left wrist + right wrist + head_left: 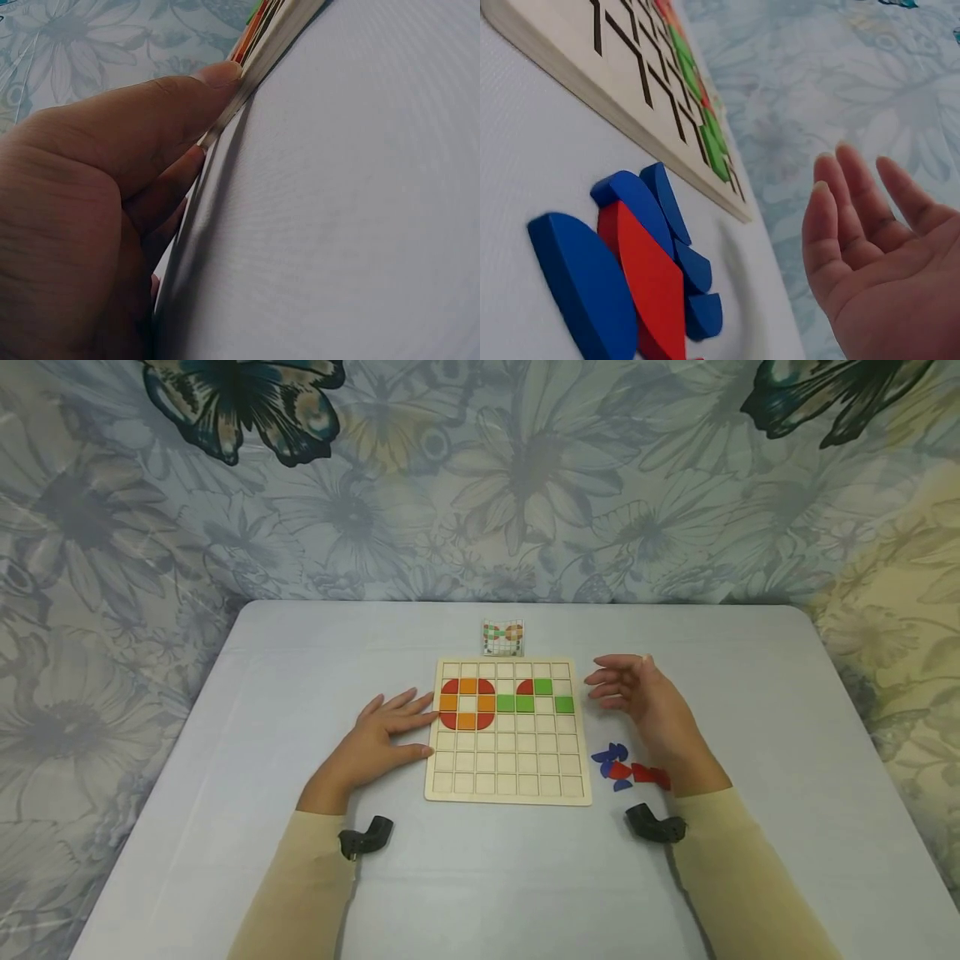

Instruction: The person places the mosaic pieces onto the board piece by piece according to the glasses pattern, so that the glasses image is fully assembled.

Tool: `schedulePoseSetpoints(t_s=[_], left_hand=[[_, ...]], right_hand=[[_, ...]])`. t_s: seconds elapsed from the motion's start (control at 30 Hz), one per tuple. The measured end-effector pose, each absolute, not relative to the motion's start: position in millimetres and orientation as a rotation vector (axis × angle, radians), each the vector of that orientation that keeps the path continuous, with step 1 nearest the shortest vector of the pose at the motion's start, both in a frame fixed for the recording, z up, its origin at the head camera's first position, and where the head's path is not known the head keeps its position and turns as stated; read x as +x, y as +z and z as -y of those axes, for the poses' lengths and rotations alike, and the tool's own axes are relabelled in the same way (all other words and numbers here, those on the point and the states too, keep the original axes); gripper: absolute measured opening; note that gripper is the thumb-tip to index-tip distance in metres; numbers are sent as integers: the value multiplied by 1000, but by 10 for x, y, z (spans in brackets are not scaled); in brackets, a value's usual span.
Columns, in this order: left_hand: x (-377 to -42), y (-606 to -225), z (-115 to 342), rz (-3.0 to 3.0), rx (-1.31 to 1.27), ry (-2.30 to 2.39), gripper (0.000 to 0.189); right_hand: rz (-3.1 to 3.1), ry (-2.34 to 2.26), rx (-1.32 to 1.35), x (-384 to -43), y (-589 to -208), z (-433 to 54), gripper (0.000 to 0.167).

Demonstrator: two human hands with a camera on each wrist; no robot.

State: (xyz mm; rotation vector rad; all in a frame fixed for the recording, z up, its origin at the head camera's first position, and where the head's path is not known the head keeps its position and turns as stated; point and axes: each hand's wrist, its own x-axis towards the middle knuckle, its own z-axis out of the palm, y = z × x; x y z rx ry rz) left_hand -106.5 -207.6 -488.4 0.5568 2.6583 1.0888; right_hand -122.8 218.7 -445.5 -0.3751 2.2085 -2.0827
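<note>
A wooden grid board (507, 787) lies flat on the white table. At its upper left, red quarter-round pieces (449, 687) and orange squares (468, 686) form a ring around a bare cell. Farther right sit several green squares (543, 687) and one red quarter-round. My left hand (378, 742), fingers spread, touches the board's left edge with its fingertips; the left wrist view shows the thumb (217, 73) on that edge. Right of the board, my right hand (647, 702) hovers with relaxed fingers and nothing in them, palm showing in the right wrist view.
Loose blue pieces (585, 285) and red pieces (649, 281) with curved edges lie in a small heap right of the board, near the right wrist. Behind the board is a small pattern card (503, 647). A flowered cloth (525, 485) hangs beyond the table's far edge.
</note>
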Motion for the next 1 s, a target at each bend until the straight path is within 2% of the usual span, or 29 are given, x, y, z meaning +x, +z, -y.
schedulePoseSetpoints(t_s=[0.33,0.57,1.0], left_hand=[[-1058,-4867,2065,-2654,538,1087,63],[-1057,-4864,2064,-2652,553,1093,62],[-1058,-4862,2064,-2655,558,1093,62]], right_hand=[[-2046,-2234,-503,-1120,-4420,-2403,67],[-2253,-2049,-434,-955,-4433,-2608,57],[-2522,-1688,-453,-754,-4601,-3087,50]])
